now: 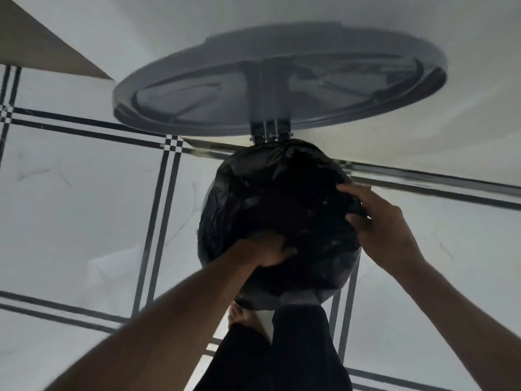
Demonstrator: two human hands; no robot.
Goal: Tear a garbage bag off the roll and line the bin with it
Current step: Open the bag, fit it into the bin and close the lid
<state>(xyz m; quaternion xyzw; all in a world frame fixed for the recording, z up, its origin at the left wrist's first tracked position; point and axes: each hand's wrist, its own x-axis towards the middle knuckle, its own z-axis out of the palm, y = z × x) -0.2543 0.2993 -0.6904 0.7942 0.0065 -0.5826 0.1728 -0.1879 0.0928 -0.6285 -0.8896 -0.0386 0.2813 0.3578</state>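
Observation:
A black garbage bag covers the round bin below me, draped over its rim all the way round. The bin's grey lid stands raised on its hinge at the far side, against the white wall. My left hand reaches down inside the bag at the near rim, fingers curled into the plastic. My right hand pinches the bag's edge at the right rim, thumb inside and fingers over the outside. The bin's own body is hidden under the bag. No roll is in view.
The bin stands on a white tiled floor with black stripe borders, close to a white wall. My bare foot and black trousers are just before the bin. A brown panel sits at the top left.

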